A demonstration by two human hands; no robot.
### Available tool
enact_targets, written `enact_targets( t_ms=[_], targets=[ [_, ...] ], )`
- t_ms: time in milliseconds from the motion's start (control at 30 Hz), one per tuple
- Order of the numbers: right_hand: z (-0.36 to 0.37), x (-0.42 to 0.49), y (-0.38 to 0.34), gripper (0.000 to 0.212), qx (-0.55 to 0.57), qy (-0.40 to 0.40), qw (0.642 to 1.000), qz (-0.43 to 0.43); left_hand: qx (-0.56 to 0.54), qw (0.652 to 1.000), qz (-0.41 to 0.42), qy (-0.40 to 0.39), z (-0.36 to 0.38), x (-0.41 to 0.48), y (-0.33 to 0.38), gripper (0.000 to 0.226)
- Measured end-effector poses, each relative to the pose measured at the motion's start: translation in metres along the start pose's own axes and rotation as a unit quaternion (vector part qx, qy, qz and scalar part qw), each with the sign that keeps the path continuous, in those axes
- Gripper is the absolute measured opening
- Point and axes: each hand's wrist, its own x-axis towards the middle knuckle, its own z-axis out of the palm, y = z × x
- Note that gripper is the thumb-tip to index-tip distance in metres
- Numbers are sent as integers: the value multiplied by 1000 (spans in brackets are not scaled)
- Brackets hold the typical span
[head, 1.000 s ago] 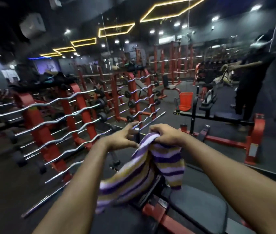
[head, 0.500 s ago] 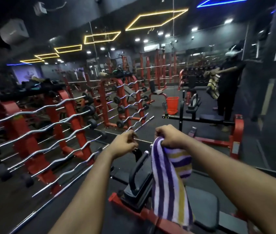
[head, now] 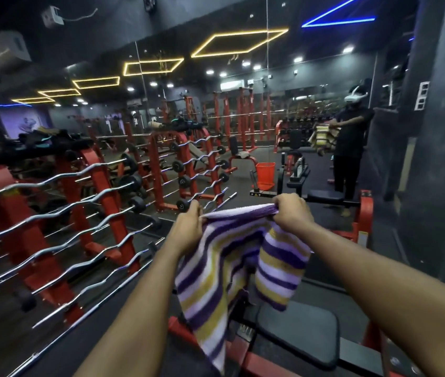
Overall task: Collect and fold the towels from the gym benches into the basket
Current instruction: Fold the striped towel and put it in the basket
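- Head view: purple, white and mustard striped terry towel (head: 232,257) held up at chest height, clear of the black padded bench with red steel frame (head: 297,330) directly below.
- Left hand (head: 188,227) pinched shut on the towel's top left corner; right hand (head: 292,210) fisted tight on the top right corner.
- Top edge pulled near taut between the two grips; rest hung loose, right part doubled over, left part trailing to a point low down.
- Judged step: spreading the towel flat, fold not yet made.
- Next move likely needs both corners brought together evenly, so the limp cloth halves without twisting.
- Orange plastic slatted basket (head: 266,174) seen well ahead on the dark floor, in what looked like a mirror wall.
- Fabric soft, looped, floppy; bench pad smooth and firm; chrome curl bars on red rack (head: 93,186) to the left, hard and glossy.
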Motion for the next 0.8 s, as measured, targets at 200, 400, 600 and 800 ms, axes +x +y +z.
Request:
enact_targets(
  t_ms=[200, 400, 600, 800],
  targets=[
    [-9, 2, 23, 17, 19, 57, 990, 130, 108, 966, 33, -233, -29, -7, -9, 51],
    [-7, 4, 25, 32, 41, 95, 982, 159, 165, 972, -41, -163, -17, -16, -57, 19],
    [-7, 2, 30, 30, 92, 175, 957, 211, 149, 968, -134, -148, -11, -33, -94, 18],
    [-16, -1, 40, 21, 147, 221, 924, 274, 198, 952, -183, -142, -19, -47, -116, 18]
  ],
)
